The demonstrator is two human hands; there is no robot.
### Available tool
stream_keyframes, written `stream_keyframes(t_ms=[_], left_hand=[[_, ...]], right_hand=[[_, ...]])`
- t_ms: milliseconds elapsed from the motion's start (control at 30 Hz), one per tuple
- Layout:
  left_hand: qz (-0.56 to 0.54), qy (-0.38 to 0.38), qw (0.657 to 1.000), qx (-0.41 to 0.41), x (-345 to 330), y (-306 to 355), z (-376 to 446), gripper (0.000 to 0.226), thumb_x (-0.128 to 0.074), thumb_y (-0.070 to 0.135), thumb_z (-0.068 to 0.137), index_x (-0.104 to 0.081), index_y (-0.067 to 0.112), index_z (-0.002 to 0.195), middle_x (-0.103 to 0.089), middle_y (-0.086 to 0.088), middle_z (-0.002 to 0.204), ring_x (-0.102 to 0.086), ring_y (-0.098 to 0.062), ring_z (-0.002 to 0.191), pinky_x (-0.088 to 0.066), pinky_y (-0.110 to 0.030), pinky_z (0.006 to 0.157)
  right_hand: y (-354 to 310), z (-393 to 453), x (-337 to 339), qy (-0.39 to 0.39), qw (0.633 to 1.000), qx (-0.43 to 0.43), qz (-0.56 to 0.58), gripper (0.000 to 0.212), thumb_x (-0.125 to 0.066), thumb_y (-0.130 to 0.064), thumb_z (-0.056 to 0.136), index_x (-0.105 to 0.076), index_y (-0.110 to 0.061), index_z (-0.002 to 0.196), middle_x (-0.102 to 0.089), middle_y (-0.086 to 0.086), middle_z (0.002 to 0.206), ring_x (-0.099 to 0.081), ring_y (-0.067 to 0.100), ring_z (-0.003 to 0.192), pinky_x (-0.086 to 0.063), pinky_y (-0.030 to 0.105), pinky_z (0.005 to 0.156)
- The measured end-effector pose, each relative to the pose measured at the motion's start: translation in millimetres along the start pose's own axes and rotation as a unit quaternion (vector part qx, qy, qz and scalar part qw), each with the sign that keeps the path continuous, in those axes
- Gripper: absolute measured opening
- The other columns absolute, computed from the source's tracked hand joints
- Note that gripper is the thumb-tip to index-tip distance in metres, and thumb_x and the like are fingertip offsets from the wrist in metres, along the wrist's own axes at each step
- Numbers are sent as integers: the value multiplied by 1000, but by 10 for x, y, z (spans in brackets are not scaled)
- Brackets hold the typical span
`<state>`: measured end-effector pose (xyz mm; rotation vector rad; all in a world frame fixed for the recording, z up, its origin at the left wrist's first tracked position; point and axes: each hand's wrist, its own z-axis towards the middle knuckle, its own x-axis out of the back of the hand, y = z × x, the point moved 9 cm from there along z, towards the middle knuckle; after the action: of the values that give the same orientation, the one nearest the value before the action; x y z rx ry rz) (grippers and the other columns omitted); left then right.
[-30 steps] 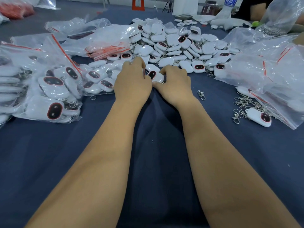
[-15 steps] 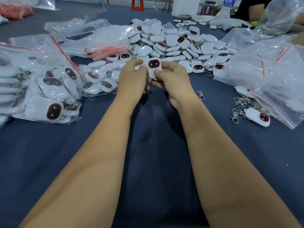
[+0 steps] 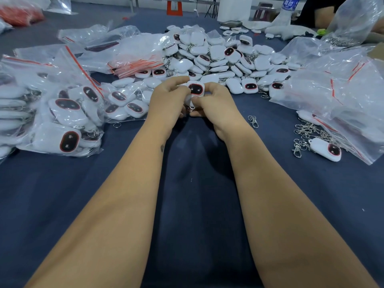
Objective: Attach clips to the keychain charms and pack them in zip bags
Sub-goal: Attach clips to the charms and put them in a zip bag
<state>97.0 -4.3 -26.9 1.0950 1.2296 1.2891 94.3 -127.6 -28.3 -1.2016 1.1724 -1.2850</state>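
The white charm point(image 3: 195, 89) has been lifted off the surface point(image 3: 197, 204) and turned face-up since a second ago, held mid-scene. The left hand point(image 3: 166, 102) and right hand point(image 3: 216, 104) pinch it with curled fingers. Beyond lies the charm pile point(image 3: 224, 57).

This is a small assembly and packing workshop. A long worktable point(image 3: 62, 204) under dark blue cloth carries goods in bulk: a heap of identical white keychain charms point(image 3: 220, 57) toward its far edge, clear zip bags point(image 3: 62, 113) stuffed with the same charms along the left edge, and loose metal clips point(image 3: 305, 132) near the right edge. Another worker's arm point(image 3: 326, 16) rests at the far right corner.
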Motion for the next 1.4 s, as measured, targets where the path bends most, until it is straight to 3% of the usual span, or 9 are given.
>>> stream_keyframes(t_ms=[200,367,567,900,1067,1267,1400], left_hand=[[20,-23,1000,-3,-53,22,-14,19,-59,12,88,-72,25,87,-58,5,59,-42,-7,40,-34,-15,41],[30,-25,999,-7,-48,5,5,16,-63,15,88,-73,22,97,-59,-3,74,-44,-7,44,-37,-15,43],[33,-13,999,2,-24,-31,23,13,-61,19,90,-70,20,100,-61,3,70,-50,-3,44,-42,-14,45],[25,-22,999,-6,-33,16,-21,24,-58,12,88,-72,27,99,-62,3,70,-50,-5,45,-40,-15,43],[23,-19,1000,-4,-29,24,-35,19,-60,15,88,-72,31,87,-64,5,73,-51,-2,45,-42,-15,45],[30,-22,999,-11,-38,44,-48,17,-60,17,89,-72,29,91,-64,6,74,-50,-1,45,-42,-14,45],[27,-25,999,-16,-41,53,-48,19,-60,12,90,-72,25,97,-66,-2,80,-57,-9,61,-48,-20,52]], right_hand=[[24,33,-3,3,1000,-4,-27,21,-62,3,84,-61,-9,101,-67,9,89,-64,18,78,-52,20,60],[3,13,-5,6,999,7,-33,26,-62,2,84,-62,-8,109,-70,14,96,-66,18,80,-51,20,60],[-11,2,-19,2,1000,-4,-17,25,-49,-2,92,-63,-4,113,-67,18,105,-64,19,81,-55,25,60],[-24,-8,-1,13,999,23,-34,18,-48,-10,95,-65,-14,102,-67,19,109,-64,18,79,-53,23,58],[-38,-13,-3,12,999,31,-34,18,-48,-9,94,-65,-16,94,-67,12,95,-63,17,76,-52,22,55],[-46,-22,-4,15,1000,26,-8,21,-48,-7,91,-64,-19,84,-65,7,85,-62,18,74,-53,25,55],[-29,-17,-13,7,1000,18,-4,19,-49,-7,91,-62,-19,84,-65,6,86,-63,16,72,-54,25,57]])
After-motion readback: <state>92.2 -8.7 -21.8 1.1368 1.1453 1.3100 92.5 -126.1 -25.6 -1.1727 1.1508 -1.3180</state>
